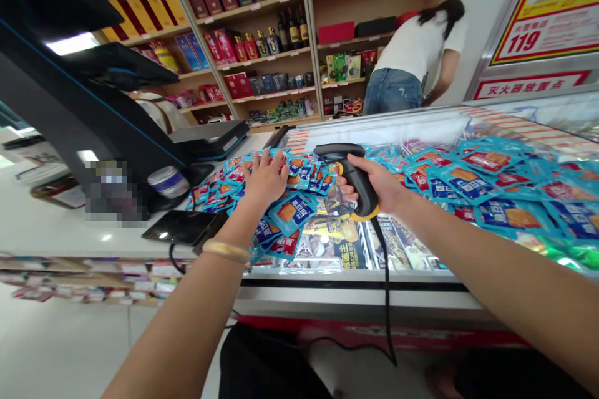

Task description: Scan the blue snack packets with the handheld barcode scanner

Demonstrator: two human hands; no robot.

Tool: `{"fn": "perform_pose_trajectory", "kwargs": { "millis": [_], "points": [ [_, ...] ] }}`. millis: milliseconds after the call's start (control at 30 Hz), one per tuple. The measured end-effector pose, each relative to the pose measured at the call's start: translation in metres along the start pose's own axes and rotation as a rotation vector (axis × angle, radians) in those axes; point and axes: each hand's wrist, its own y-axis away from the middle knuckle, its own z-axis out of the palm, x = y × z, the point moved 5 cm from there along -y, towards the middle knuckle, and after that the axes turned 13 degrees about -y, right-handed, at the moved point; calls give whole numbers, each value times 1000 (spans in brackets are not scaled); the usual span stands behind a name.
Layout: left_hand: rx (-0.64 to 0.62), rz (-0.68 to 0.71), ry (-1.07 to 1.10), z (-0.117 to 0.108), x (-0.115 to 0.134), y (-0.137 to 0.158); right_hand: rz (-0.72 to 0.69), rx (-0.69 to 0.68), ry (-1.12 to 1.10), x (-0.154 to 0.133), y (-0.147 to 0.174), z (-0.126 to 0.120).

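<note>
My right hand point(380, 182) is wrapped round the grip of a black and yellow barcode scanner point(360, 184), its head pointing left and its cable hanging down over the counter edge. My left hand point(266, 177) lies with fingers spread on a heap of small blue and red snack packets point(292, 212). A gold-coloured bangle point(226, 250) circles my left wrist. More of these packets point(482, 181) are piled on the glass top to the right of the scanner. Below the scanner, yellow and white packages point(334, 230) show through the glass.
A black checkout terminal point(93, 100) stands at left, with a tape roll point(167, 182) by its base and a dark flat device point(180, 227) in front. Beyond the counter, a person in a white top point(407, 50) bends before shelves point(262, 6) of boxes and bottles.
</note>
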Motion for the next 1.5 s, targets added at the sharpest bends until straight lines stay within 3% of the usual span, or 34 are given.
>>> {"fn": "perform_pose_trajectory", "kwargs": {
  "millis": [133,267,367,500,633,767,900,1067,1233,1367,1500],
  "points": [
    [89,4,136,-11,20,2,-52,9,19,-23,14,-13],
    [113,84,536,-13,68,9,-180,50,71,-60,38,-35],
    [20,161,817,-4,119,16,-245,98,105,-85,59,-57],
    [-153,292,904,17,181,25,-294,131,112,-103,81,-81],
    [-271,304,986,43,210,21,-323,118,133,-106,87,-88],
    [-340,239,991,56,214,16,-302,99,70,-103,84,-87],
    [-374,220,1036,50,207,17,-293,117,21,-102,82,-85],
    [-390,85,1154,43,178,12,-301,117,56,-102,84,-82],
    [-506,-115,1132,48,153,1,-291,123,78,-98,85,-80],
    [-557,-269,1280,44,153,0,-278,125,101,-93,84,-79],
    [-629,-283,1436,40,160,3,-265,105,120,-90,83,-78]
  ]
}}
